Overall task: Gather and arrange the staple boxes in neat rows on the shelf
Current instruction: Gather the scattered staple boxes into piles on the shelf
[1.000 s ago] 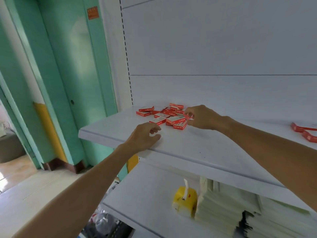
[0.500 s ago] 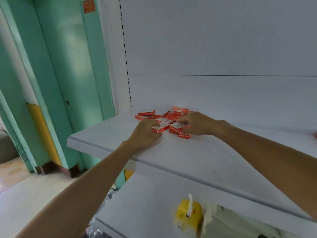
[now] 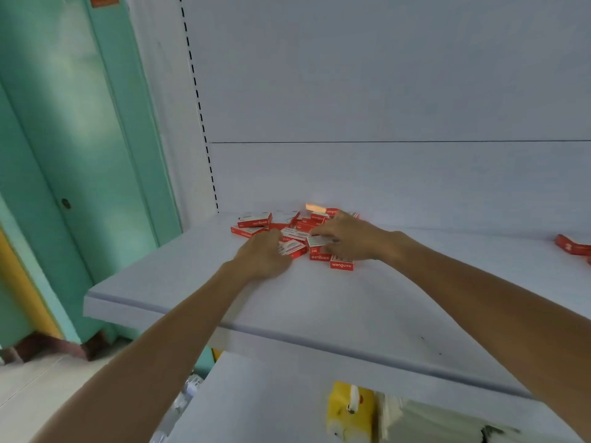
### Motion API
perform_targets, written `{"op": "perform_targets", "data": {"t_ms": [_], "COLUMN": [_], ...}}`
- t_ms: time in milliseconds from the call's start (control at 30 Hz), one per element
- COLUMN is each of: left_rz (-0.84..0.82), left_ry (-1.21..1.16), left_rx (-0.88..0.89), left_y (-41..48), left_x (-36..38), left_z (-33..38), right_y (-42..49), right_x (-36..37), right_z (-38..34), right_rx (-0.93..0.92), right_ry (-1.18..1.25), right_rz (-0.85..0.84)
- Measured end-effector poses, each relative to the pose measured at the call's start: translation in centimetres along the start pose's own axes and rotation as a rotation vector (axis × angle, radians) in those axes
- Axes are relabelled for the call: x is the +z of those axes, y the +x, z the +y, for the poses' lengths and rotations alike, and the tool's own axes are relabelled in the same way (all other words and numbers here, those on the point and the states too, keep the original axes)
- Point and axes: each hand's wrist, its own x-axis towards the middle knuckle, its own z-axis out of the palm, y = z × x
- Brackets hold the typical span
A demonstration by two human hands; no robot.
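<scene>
head view looks down on a white shelf with a jumbled heap of red staple boxes at the middle of the frame, close to the back panel. the left hand rests at the heap's near left edge, fingers curled down against a white-topped box; the fingertips are hidden, so i cannot tell whether its grip holds anything. the right hand lies over the heap's right side, grip loose, fingers stretched across the box tops. a front box sits just below it. stray red boxes lie at the right edge
</scene>
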Motion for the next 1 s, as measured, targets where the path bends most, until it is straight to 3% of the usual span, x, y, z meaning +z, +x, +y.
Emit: {"op": "perform_targets", "data": {"t_ms": [300,600,800,1000], "left_rz": [0.023,0.124,0.038,-0.059], "left_ry": [0.006,-0.142,-0.127,-0.204], "left_rx": [0.004,0.185,0.424,0.609], "left_y": [-1.3,-3.1,-2.7,-2.9], "left_x": [-0.7,-0.9,-0.2,5.0], "left_z": [-1.7,0.2,6.6,19.3], "right_y": [0.4,-3.6,-11.1,-23.8], "right_x": [0.2,-2.2,-4.3,-5.9], "right_z": [-0.9,0.3,4.2,10.6], "right_rx": [0.096,0.241,0.435,0.650], "right_ry": [-0.036,0.135,0.145,0.060], "right_rz": [-0.024,0.207,0.241,0.206]}}
